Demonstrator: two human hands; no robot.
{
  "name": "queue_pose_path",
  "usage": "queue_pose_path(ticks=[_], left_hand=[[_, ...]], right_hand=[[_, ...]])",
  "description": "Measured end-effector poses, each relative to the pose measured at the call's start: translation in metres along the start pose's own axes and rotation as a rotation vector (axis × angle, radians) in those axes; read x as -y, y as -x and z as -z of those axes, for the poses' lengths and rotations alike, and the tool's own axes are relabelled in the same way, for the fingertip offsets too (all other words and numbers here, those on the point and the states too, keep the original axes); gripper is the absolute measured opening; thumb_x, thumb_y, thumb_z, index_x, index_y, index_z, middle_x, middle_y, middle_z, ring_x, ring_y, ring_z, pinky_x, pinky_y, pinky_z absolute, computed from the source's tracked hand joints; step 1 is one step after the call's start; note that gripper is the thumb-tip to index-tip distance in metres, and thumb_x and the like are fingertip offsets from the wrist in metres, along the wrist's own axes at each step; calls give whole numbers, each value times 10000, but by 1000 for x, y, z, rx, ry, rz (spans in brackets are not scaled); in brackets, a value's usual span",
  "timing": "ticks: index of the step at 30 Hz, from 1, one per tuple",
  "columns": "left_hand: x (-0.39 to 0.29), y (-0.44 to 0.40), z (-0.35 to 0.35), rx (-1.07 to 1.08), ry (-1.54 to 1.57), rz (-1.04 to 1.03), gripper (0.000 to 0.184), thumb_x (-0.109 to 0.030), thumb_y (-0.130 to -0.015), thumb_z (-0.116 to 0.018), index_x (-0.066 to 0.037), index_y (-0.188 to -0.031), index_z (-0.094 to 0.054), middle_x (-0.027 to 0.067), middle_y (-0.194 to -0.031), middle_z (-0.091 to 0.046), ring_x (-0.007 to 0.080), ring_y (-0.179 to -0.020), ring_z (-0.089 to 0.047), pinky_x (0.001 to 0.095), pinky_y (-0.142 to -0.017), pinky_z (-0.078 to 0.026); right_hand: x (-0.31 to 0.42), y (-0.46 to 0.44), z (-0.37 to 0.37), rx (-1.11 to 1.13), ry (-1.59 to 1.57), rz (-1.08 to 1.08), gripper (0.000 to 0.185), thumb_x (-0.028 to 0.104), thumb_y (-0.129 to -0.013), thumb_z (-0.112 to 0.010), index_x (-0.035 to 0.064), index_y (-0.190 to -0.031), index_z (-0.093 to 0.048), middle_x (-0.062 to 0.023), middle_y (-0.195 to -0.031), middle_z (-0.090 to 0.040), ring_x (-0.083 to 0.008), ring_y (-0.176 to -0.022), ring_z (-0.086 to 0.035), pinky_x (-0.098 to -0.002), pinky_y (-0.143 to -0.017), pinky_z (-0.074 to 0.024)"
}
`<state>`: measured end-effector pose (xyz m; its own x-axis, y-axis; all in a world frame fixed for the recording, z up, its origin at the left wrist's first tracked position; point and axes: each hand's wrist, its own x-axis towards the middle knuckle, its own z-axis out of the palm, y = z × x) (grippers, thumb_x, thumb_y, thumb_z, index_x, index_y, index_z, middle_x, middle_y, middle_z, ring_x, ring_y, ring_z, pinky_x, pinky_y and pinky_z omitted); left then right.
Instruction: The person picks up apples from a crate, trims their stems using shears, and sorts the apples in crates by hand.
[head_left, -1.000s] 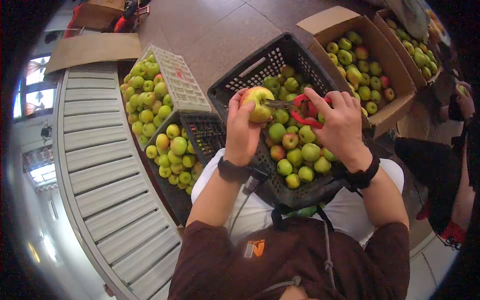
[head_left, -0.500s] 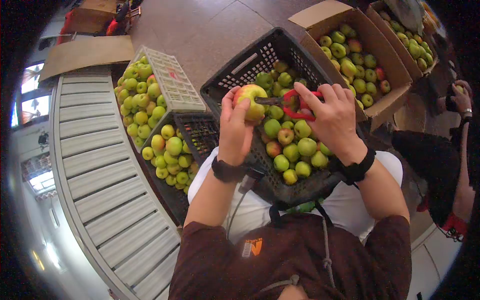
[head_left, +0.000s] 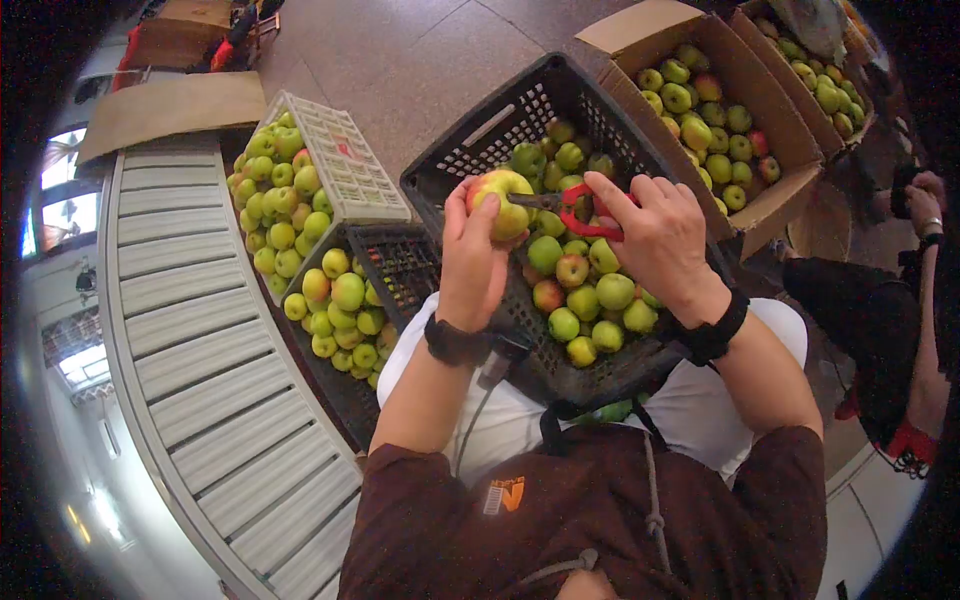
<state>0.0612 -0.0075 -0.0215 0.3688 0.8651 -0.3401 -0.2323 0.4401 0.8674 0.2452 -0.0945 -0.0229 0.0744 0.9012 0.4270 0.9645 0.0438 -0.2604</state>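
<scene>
Well, smooth round apple [head_left: 507, 192], red-looped scissors [head_left: 567, 208]

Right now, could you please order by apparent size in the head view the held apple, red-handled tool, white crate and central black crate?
1. Central black crate
2. White crate
3. Held apple and red-handled tool: unsure, since the tool is partly hidden.

We lose part of the apple [head_left: 507, 194] behind our left hand [head_left: 470, 258], part of the scissors [head_left: 569, 208] behind our right hand [head_left: 664, 245].
</scene>
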Motion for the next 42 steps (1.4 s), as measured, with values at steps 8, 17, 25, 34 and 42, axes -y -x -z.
queue_pose_path(ticks=[8, 17, 25, 34, 42], left_hand=[[2, -1, 2, 7, 32, 43, 293, -156, -904, -454, -110, -1178, -362, 70, -1137, -478, 188, -987, -509, 361, -754, -450], [-9, -3, 9, 24, 242, 258, 332, -293, -865, -463, -118, -1147, -482, 70, -1114, -536, 197, -1008, -517, 387, -783, -445], [-7, -2, 5, 33, 226, 284, 334, -299, -856, -523, -117, -1134, -490, 61, -1089, -553, 204, -972, -552, 370, -752, -467], [8, 7, -13, 121, -50, 316, 309, -180, -871, -527, -52, -1144, -461, 79, -1070, -556, 185, -941, -576, 350, -712, -524], [11, 13, -40, 194, -110, 294, 349, -74, -863, -448, -17, -1202, -389, 120, -1100, -517, 214, -952, -569, 367, -740, -533]], right_hand=[[2, 4, -5, 47, -46, -30, 379, 152, -668, -686, 161, -1038, -606, -24, -645, -471, -204, -611, -533, -341, -555, -423], [-1, -4, -7, -70, -607, -347, 370, 206, -685, -699, 78, -1006, -569, -124, -784, -607, -300, -727, -612, -369, -629, -486], [1, -2, -7, 153, -794, -531, 357, 205, -722, -668, 24, -1010, -558, -122, -791, -613, -199, -712, -603, -314, -653, -473], [1, 2, -14, 442, -1145, -745, 528, 406, -651, -717, -9, -942, -571, -86, -809, -595, -161, -744, -567, -298, -678, -460], [-10, 3, -7, 447, -1193, -769, 582, 376, -633, -747, -25, -999, -536, -89, -871, -588, -151, -774, -562, -273, -690, -461]])
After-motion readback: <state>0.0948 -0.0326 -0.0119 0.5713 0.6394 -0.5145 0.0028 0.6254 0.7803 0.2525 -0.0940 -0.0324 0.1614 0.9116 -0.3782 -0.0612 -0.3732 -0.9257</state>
